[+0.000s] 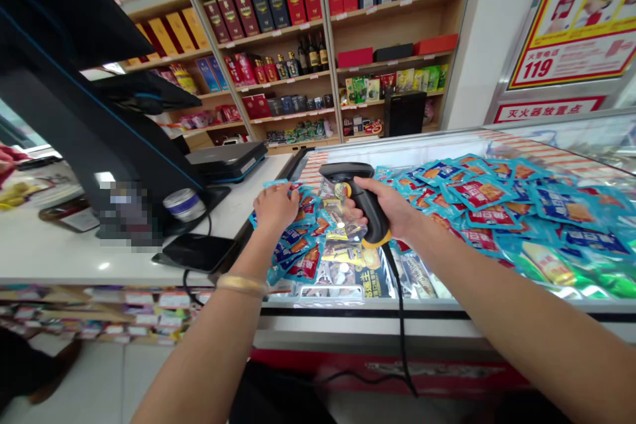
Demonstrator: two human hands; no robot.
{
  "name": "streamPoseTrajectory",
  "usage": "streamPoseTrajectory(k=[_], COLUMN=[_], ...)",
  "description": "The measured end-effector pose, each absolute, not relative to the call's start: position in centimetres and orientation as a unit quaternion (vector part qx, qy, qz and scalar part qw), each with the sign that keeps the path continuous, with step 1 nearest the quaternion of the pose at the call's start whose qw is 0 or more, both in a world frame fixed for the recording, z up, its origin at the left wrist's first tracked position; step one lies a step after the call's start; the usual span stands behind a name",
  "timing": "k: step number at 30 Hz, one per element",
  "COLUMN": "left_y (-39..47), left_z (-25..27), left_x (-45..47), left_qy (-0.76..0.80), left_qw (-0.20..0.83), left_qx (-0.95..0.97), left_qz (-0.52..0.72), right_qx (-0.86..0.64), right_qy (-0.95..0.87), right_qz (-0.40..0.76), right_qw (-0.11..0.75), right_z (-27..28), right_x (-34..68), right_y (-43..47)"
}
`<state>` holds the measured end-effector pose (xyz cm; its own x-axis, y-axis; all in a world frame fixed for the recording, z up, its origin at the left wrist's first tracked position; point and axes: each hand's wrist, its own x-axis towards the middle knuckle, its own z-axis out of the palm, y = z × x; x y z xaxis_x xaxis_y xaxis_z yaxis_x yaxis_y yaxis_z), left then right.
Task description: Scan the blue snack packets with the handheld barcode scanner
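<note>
My right hand (375, 205) is wrapped around the grip of a black and yellow barcode scanner (373, 212). The scanner's head points left, above the glass top of a freezer. My left hand (277, 209) is on a small pile of blue snack packets (298, 248) at the freezer's left end. Its fingers are curled down on a packet, and their tips are partly hidden. Across the right side of the glass spreads a larger heap of similar blue and red snack packets (489, 202). From the scanner's base a black cable (400, 318) hangs over the front edge.
To the left, a white counter (30, 255) carries a black monitor stand (124, 132), a flat black device (199, 252), a round white tub (183, 204) and a scale (228, 159). Shelves of boxed goods (278, 6) stand behind. Frozen goods show beneath the freezer glass (330, 295).
</note>
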<state>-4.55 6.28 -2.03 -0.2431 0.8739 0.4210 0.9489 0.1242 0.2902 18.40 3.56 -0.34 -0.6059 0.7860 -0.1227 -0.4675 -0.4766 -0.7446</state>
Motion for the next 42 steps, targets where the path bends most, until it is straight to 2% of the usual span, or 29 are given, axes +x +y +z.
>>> streamPoseTrajectory(k=[2,5,12,17,22,27,31,37,42], left_y=[6.1,5.9,6.1,6.9,6.4,6.0,6.2,6.9,7.3], left_z=[-2.7,-3.1,-1.9,-2.5,-3.6,-3.8,-4.0,-3.8,-2.3], left_x=[-5.5,-5.7,-1.7,5.4,11.0,11.1,9.7,9.3,9.5], left_qy=[-0.745,-0.738,-0.672,-0.572,-0.59,-0.584,-0.56,-0.544,-0.466], left_qw=[0.045,0.049,0.099,-0.034,-0.123,-0.153,-0.184,-0.327,-0.573], left_qx=[-0.63,-0.638,-0.646,-0.725,-0.736,-0.768,-0.771,-0.665,-0.384], left_qz=[-0.212,-0.215,-0.349,-0.383,-0.31,-0.216,-0.242,-0.394,-0.554], right_qx=[-0.232,-0.242,-0.237,-0.273,-0.3,-0.296,-0.29,-0.29,-0.287], right_qy=[-0.343,-0.346,-0.372,-0.386,-0.367,-0.346,-0.338,-0.333,-0.351], right_qz=[0.835,0.835,0.796,0.753,0.73,0.727,0.738,0.748,0.754], right_qw=[0.362,0.352,0.414,0.457,0.492,0.514,0.507,0.495,0.474], right_z=[-0.7,-1.1,0.2,0.9,0.2,-0.5,-0.6,-0.3,-0.6], right_x=[17.3,16.8,21.4,28.4,33.4,34.2,33.7,33.5,33.4], right_y=[3.4,3.3,4.1,4.4,4.0,3.5,3.3,2.9,2.6])
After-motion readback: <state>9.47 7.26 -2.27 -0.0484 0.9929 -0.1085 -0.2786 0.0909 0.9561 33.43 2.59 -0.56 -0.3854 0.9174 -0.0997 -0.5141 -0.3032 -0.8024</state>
